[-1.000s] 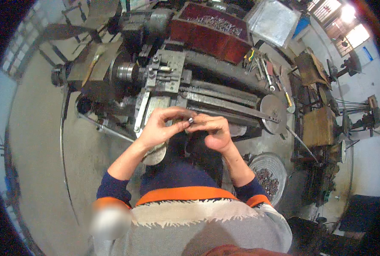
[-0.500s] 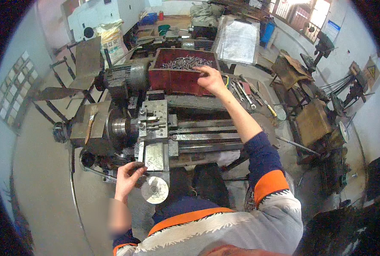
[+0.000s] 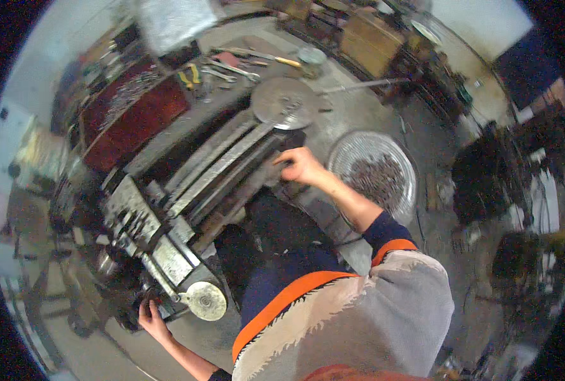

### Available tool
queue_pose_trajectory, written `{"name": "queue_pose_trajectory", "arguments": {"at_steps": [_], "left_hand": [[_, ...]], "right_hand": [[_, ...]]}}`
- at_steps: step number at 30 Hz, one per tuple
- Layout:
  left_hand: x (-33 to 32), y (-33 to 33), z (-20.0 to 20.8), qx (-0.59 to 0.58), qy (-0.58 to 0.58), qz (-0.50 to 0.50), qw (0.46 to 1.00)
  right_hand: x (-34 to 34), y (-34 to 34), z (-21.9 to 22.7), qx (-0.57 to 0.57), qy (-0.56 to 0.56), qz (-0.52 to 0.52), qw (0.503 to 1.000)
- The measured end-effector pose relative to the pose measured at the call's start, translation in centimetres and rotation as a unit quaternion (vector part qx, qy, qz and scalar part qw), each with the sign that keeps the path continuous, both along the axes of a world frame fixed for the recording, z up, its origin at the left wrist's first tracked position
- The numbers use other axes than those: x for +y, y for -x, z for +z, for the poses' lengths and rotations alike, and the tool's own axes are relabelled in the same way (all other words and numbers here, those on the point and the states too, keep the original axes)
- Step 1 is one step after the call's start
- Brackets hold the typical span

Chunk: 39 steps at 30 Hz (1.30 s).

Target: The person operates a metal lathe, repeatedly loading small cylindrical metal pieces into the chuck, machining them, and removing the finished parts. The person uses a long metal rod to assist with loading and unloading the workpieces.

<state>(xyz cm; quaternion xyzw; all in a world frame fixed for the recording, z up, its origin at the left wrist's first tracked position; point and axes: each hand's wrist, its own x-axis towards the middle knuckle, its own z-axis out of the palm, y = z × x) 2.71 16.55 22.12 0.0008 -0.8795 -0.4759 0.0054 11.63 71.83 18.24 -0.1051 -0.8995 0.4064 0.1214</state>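
Note:
My right hand (image 3: 300,166) is over the front of the lathe bed (image 3: 222,166), fingers bent and pinched together. Anything between them is too small or blurred to make out. My left hand (image 3: 153,322) is low beside the dark near-left side of the lathe, left of the pale round handwheel (image 3: 206,301). Its thumb and fingers are curled close together against the dark parts, and what they grip is hidden. The tool slide (image 3: 173,261) lies between that handwheel and the tool post (image 3: 130,216). To the right of my right hand, a round metal basket (image 3: 411,184) holds many small dark parts (image 3: 376,178).
A dark red bin (image 3: 139,126) of small metal pieces stands behind the lathe. Wrenches (image 3: 232,75) and a yellow-handled tool (image 3: 287,62) lie on the far ledge, near a large round metal disc (image 3: 285,103). More machinery (image 3: 371,41) stands at the back right.
The view has swung to the right, bringing the basket into sight. My right hand has left the red bin and come back over the bed's front. My left hand is now further left of the handwheel.

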Motion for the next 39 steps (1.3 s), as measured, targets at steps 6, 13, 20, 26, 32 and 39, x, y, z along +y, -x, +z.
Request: {"name": "queue_pose_trajectory", "arguments": {"at_steps": [6,13,20,26,32,39], "left_hand": [[1.7,1.2,-2.0,0.017,0.233,-0.08,0.969],[0.6,0.9,-3.1,0.044,0.302,-0.029,0.952],[0.7,0.3,-3.0,0.055,0.281,-0.015,0.958],[0.8,0.7,-2.8,0.045,0.244,-0.037,0.968],[0.4,0.3,-0.2,0.024,0.168,-0.139,0.976],[11.0,-0.3,9.1,0.027,0.084,-0.103,0.991]], "right_hand": [[12.6,-17.9,-6.3,-0.218,-0.13,-0.349,0.902],[16.7,-19.7,-11.0,-0.291,-0.235,-0.25,0.893],[16.0,-16.9,-10.1,-0.349,-0.29,-0.167,0.875],[15.1,-15.8,-9.4,-0.364,-0.293,-0.226,0.855],[10.4,-14.1,-4.2,-0.084,-0.099,-0.201,0.971],[-4.6,-1.9,4.5,0.172,-0.008,0.164,0.971]]}}
